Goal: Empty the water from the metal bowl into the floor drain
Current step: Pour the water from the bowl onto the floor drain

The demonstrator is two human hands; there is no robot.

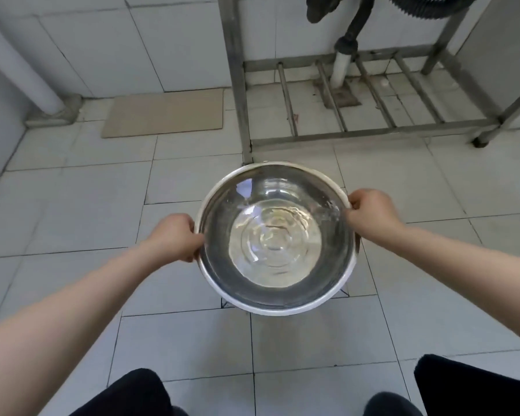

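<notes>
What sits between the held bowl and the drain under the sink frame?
In the head view, between the metal bowl and the floor drain lie bare floor tiles, then the steel frame's front rail and slats. Both hands grip the rim.

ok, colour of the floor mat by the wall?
Beige/tan, plain with no pattern. The floor mat shows best in the head view, upper left.

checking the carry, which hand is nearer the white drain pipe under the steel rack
Right. The right hand grips the metal bowl rim on the side below the white drain pipe; the left hand grips the opposite rim, lower in view and farther off.
</notes>
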